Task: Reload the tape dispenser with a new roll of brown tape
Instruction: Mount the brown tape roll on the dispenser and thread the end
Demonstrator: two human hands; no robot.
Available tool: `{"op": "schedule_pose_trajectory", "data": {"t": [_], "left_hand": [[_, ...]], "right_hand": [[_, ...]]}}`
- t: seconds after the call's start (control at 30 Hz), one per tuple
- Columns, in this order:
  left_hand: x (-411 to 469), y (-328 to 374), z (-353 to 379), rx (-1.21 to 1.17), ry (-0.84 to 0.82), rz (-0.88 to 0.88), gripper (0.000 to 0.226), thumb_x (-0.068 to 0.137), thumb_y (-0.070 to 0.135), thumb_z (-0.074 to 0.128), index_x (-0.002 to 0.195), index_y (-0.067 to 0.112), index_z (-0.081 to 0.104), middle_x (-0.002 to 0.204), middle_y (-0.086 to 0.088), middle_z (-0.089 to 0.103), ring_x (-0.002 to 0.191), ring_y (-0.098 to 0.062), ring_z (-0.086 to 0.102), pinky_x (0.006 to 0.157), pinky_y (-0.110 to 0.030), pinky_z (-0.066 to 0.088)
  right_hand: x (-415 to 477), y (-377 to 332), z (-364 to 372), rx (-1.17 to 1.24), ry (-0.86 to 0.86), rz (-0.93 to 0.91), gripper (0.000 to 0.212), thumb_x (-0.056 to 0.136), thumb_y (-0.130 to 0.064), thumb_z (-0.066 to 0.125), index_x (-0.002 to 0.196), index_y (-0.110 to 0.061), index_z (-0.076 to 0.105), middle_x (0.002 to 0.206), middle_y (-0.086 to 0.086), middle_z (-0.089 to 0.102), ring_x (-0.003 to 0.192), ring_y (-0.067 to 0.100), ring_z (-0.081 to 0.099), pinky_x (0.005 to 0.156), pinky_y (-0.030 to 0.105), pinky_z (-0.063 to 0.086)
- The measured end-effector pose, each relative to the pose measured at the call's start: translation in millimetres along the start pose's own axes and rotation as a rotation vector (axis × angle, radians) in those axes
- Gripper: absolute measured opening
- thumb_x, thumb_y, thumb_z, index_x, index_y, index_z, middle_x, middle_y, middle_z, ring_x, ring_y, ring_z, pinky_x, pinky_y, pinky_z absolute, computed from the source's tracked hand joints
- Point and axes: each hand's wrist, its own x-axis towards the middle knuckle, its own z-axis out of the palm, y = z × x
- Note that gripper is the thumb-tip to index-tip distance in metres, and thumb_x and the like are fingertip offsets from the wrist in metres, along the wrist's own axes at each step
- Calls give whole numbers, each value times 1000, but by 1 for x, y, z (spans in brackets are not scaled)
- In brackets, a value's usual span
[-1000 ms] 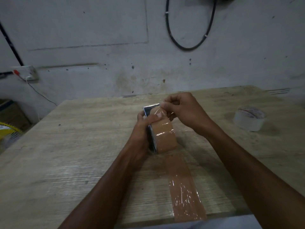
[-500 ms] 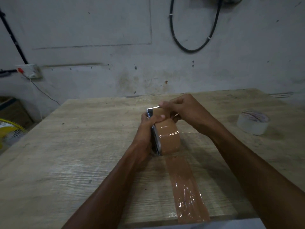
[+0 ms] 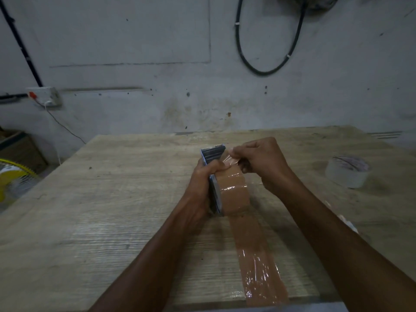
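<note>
The brown tape roll [image 3: 233, 194] sits in a metal tape dispenser [image 3: 212, 154] standing on the wooden table [image 3: 112, 199] at the centre. My left hand [image 3: 202, 188] grips the dispenser from its left side, thumb over the top of the roll. My right hand [image 3: 261, 163] pinches the loose end of the tape at the top of the roll, just beside the dispenser's ridged front plate. A strip of brown tape [image 3: 256, 262] lies stuck flat on the table, running from the roll to the near edge.
A whitish tape roll [image 3: 347, 171] lies flat on the table at the right. Behind the table is a grey wall with a hanging black cable loop [image 3: 267, 70] and a socket [image 3: 44, 95]. A yellow fan [image 3: 11, 181] stands on the floor at the left.
My right hand has shifted a little to the right, drawing the tape end off the ridged front plate, which now shows uncovered. My left hand keeps its grip.
</note>
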Motion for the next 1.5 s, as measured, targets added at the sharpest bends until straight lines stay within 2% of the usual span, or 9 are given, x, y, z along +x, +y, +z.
{"op": "schedule_pose_trajectory", "data": {"t": [0.2,0.5,0.7,0.77,0.9,1.03,1.2,1.33,1.5], "left_hand": [[-1,0,1,-15,25,17,86,57,27,77,134,4,49,102,-20,61,79,-29,64,66,-40,57],[-3,1,2,-2,39,47,73,66,21,69,134,4,50,93,-13,65,71,-22,67,59,-35,57],[-4,1,1,-65,7,32,61,70,21,68,127,5,52,95,-18,63,72,-25,65,58,-36,57],[-4,4,5,-120,-4,9,55,75,25,75,121,2,54,90,-17,64,66,-23,65,55,-33,57],[-1,11,9,-27,-8,-47,63,77,28,74,128,-3,55,86,-15,68,65,-23,66,53,-31,57],[7,15,7,104,-83,-121,32,88,21,71,117,6,64,87,-10,72,72,-22,67,72,-37,56],[16,14,4,189,-102,-99,34,86,16,72,117,7,65,93,-12,71,81,-27,65,79,-40,53],[21,12,1,246,-101,-53,43,76,20,79,116,12,66,93,-10,74,87,-29,67,89,-48,53],[23,14,-2,302,-97,-7,49,71,25,81,117,14,67,92,-7,75,81,-23,70,75,-39,55]], "right_hand": [[-4,11,4,184,67,125,15,80,-9,76,77,6,75,75,25,74,60,27,67,56,29,55],[-7,15,10,222,165,167,13,82,-6,72,74,2,75,63,14,71,52,20,65,51,24,51],[-7,14,7,177,86,136,14,89,-10,68,82,-1,76,76,12,75,59,14,71,54,20,53],[-7,17,8,152,68,108,14,91,-12,67,83,-4,76,79,10,76,67,14,73,58,20,55],[-5,24,7,138,73,33,15,88,-11,69,76,-8,77,76,8,76,72,18,74,62,25,59],[1,27,2,112,94,-31,12,85,-11,73,74,-12,78,77,5,77,71,15,74,64,26,59],[4,27,-6,48,91,-123,11,89,-13,71,80,-12,78,78,5,77,73,19,74,64,29,60],[3,25,-7,-89,99,-237,9,90,-15,71,85,-17,78,75,-1,75,64,9,70,57,18,55],[3,18,-7,-297,109,-411,9,90,-15,70,95,-19,77,73,-17,68,65,-9,64,59,7,50]]}}
